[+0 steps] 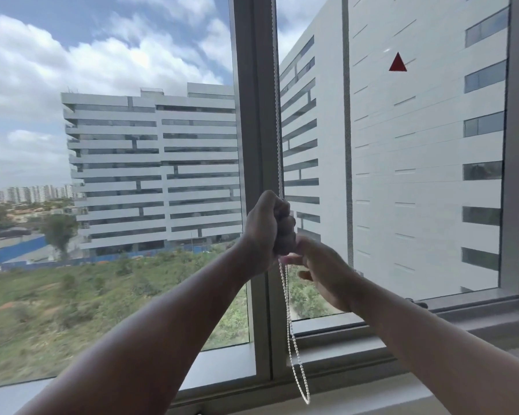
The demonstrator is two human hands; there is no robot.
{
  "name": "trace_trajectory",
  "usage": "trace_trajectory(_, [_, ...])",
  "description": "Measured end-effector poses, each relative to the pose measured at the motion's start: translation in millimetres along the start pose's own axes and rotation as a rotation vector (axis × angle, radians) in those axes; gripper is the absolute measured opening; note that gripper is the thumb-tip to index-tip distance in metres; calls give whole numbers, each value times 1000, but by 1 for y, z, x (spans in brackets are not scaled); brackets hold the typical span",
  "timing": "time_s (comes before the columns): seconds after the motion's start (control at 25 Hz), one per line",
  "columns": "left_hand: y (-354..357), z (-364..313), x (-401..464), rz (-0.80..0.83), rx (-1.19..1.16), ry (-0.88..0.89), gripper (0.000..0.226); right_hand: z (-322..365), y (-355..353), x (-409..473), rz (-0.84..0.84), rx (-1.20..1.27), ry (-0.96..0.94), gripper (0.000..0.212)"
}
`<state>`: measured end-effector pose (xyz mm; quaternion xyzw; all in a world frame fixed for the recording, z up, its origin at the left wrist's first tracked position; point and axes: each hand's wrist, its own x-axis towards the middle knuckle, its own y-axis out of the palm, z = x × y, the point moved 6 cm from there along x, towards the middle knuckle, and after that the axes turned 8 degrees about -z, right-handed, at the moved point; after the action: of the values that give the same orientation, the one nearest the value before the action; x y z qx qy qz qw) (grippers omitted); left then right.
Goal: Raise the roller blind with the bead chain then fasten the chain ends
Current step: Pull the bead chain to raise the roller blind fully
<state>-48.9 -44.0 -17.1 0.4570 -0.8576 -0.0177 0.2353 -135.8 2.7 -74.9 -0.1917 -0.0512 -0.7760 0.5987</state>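
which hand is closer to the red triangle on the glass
Right. The right hand is below the red triangle and a little to its left, under the same pane. The left hand, fisted on the bead chain, sits further left by the window frame.

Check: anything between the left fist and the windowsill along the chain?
Head view: below the left hand the bead chain hangs free as a loop, ending just above the windowsill. Only the window frame lies behind it; nothing blocks that stretch.

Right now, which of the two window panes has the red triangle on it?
The right-hand pane, facing the close white building, has the red triangle near its top. The left pane shows only sky and distant buildings.
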Motion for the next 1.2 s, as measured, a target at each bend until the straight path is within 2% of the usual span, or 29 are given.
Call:
trace_trajectory(0.12, [2, -3, -2, 11, 32, -5, 31, 69, -19, 23, -92, 248, -132, 36])
trace_trajectory(0.2, [7, -3, -3, 30, 15, -37, 34, 112, -19, 36, -38, 433, -148, 38])
trace_trajectory(0.32, [13, -2, -5, 60, -21, -67, 46, 143, -7, 43, 47, 500, -99, 40])
trace_trajectory(0.44, [12, -3, -8, 73, -17, -83, 44, 143, 1, 46, 30, 513, -77, 40])
trace_trajectory(0.6, [9, -6, -10, 73, 3, -73, 32, 142, 3, 48, -50, 544, -124, 30])
trace_trajectory(0.8, [9, -5, -10, 75, 4, -84, 31, 151, 3, 50, -89, 448, -74, 32])
trace_trajectory(0.96, [10, -4, -7, 100, 7, -81, 31, 153, 2, 55, -110, 520, -108, 31])
trace_trajectory(1.2, [2, 30, -16, 132, 105, -154, 33, 114, 7, 49, -119, 470, -95, 29])
